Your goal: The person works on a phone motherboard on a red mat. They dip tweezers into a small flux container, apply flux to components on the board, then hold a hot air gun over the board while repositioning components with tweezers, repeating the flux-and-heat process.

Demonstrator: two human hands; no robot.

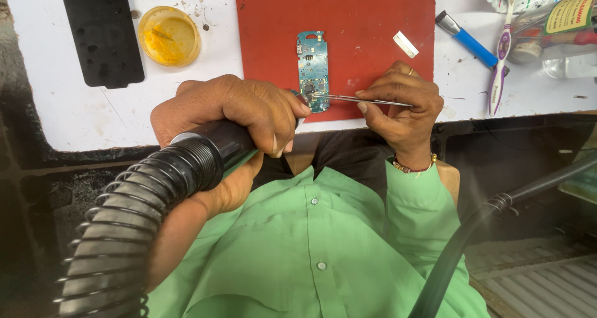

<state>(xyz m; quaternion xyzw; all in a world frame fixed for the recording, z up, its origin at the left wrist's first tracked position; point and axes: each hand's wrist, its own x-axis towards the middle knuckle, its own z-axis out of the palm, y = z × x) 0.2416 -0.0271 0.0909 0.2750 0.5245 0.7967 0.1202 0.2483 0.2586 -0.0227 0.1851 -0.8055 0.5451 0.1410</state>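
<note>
A narrow blue-green circuit board (pixel 313 66) lies on a red mat (pixel 360 19) on the white worktop. My left hand (pixel 239 110) grips a black hot-air tool handle (pixel 214 147) with a ribbed black hose (pixel 127 231); its nozzle end points at the board's near end and is hidden by my fingers. My right hand (pixel 401 103) pinches thin metal tweezers (pixel 354 98), whose tips reach the board's lower part beside the nozzle.
A round tub of yellow paste (pixel 169 35) and a black flat panel (pixel 102 32) lie at the left. A blue-handled tool (pixel 469 41), a purple-and-white toothbrush (pixel 499 69), a small white strip (pixel 405 44) and bottles (pixel 559 26) sit at the right. A black cable (pixel 472 231) crosses lower right.
</note>
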